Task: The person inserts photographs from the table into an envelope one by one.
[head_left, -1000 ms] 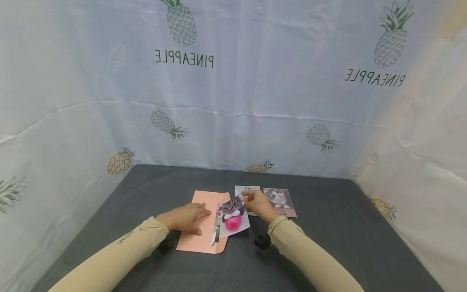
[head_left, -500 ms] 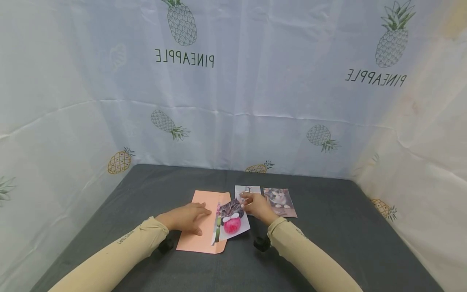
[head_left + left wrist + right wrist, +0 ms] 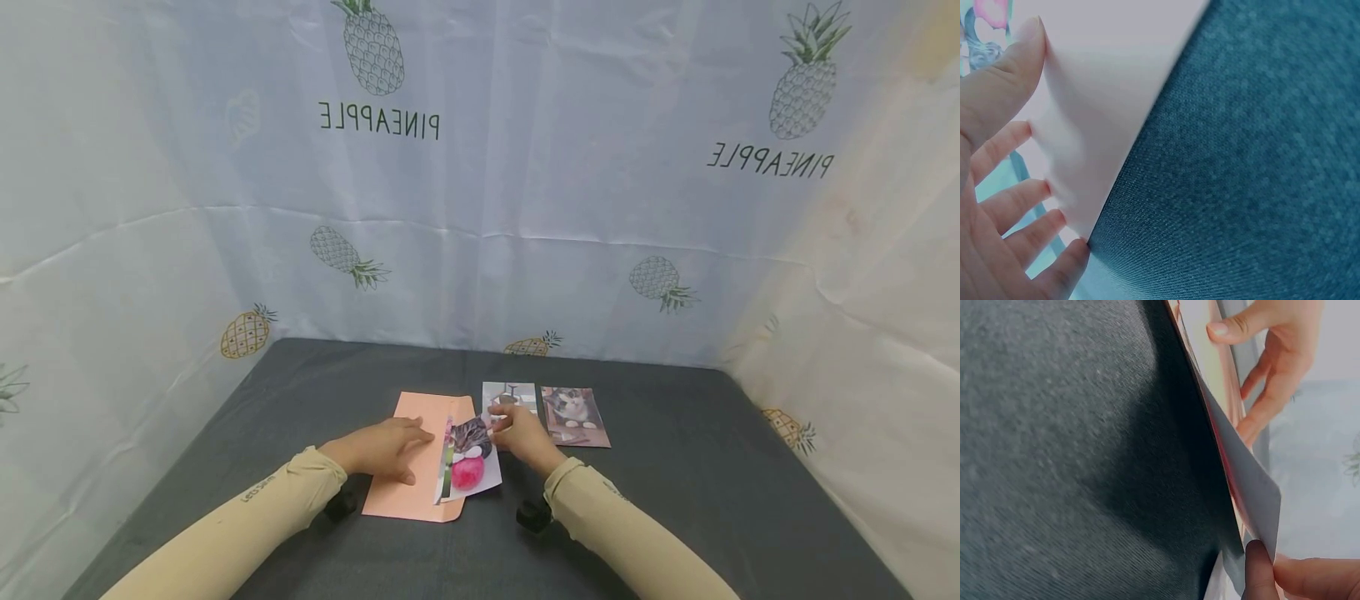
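Leftmost, the left hand [image 3: 386, 450] rests on the orange envelope [image 3: 408, 500], thumb and fingers spread apart across it and gripping nothing; from where I stand it appears to be steadying the paper against the dark table [image 3: 660, 483]. The envelope lies flat, with what looks like its flap along its right side. Over that right side sits the cat photo [image 3: 472, 454], the one with the pink ball, its outer part reaching past the envelope's right edge and its outer edge lifted and slightly bent. I cannot confirm how much of its left end, if any, is tucked inside. Just right of the envelope, the right hand [image 3: 525, 437] pinches the photo's far right corner between thumb and finger. Beyond it, to the envelope's far right and just apart from it, lies a second photo [image 3: 510, 396], partly covered by that hand; farther right is a third photo [image 3: 576, 417], well apart from the envelope and untouched. The step in hand is judged to be feeding the cat photo in at the envelope's flap side. The next move would call for a firm left hand on the envelope, the raised edge lowered level, and a straight, gentle push without creasing.
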A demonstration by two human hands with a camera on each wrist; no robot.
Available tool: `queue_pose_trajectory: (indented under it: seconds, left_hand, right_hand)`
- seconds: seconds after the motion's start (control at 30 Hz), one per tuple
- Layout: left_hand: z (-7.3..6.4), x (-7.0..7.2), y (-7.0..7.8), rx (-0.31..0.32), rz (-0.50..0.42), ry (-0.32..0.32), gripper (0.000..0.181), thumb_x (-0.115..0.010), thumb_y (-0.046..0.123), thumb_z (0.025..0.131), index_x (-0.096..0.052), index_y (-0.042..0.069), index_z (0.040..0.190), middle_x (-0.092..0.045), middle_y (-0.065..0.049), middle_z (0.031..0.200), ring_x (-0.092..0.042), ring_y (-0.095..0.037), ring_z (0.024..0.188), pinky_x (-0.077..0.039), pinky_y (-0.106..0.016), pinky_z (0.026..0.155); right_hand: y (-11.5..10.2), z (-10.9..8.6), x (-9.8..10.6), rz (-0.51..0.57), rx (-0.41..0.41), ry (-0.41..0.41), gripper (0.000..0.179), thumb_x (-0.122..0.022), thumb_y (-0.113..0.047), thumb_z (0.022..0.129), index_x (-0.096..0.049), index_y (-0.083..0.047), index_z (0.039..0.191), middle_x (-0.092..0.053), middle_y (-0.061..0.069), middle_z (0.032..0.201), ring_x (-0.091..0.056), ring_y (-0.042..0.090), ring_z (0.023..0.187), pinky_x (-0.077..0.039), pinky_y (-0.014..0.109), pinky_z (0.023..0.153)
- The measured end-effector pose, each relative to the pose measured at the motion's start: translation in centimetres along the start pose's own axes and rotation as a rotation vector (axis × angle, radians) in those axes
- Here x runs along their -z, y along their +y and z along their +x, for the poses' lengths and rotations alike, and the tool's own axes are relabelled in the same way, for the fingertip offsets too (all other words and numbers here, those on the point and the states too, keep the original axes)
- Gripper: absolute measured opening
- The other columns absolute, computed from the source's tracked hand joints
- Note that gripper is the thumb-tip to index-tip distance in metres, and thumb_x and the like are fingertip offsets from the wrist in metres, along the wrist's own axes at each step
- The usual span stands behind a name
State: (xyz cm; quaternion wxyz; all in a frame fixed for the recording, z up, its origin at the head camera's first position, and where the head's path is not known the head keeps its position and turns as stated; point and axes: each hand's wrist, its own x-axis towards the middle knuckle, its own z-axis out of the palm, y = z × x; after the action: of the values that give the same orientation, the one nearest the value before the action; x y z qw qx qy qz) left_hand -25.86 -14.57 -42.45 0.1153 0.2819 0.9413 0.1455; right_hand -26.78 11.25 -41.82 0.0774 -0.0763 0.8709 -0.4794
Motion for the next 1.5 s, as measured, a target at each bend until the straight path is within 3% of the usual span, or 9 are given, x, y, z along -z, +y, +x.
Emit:
queue_pose_trajectory:
  seconds: [0.33, 0.83, 1.5]
  left_hand:
    - [-0.1, 0.1, 0.2, 0.027, -0.015, -0.01, 0.064, -0.082, 0.029, 0.076, -0.058, 0.012, 0.133, -0.042, -0.019, 0.149, -0.034, -0.036, 0.141, -0.034, -0.051, 0.111]
    - [0.2, 0.0, 0.0, 0.002, 0.013, -0.003, 0.063, -0.082, 0.029, 0.076, -0.059, 0.011, 0.132, -0.043, -0.019, 0.148, -0.036, -0.036, 0.14, -0.035, -0.051, 0.11]
    - [0.1, 0.1, 0.2, -0.006, 0.038, -0.002, 0.063, -0.082, 0.028, 0.075, -0.059, 0.009, 0.131, -0.044, -0.021, 0.147, -0.038, -0.036, 0.139, -0.036, -0.05, 0.109]
  right_hand:
    - [0.4, -0.7, -0.2, 0.032, -0.002, -0.016, 0.051, -0.065, 0.008, 0.084, -0.053, 0.006, 0.133, -0.064, 0.017, 0.092, -0.062, 0.015, 0.07, -0.059, 0.034, 0.067]
    - [0.5, -2.6, 0.0, 0.103, -0.047, -0.071, 0.053, -0.066, 0.006, 0.086, -0.051, 0.004, 0.137, -0.062, 0.011, 0.087, -0.06, 0.011, 0.068, -0.059, 0.032, 0.064]
    - [0.1, -2.9, -0.9, 0.14, 0.011, -0.078, 0.054, -0.067, 0.009, 0.083, -0.051, 0.007, 0.135, -0.062, 0.012, 0.089, -0.06, 0.01, 0.067, -0.059, 0.033, 0.065]
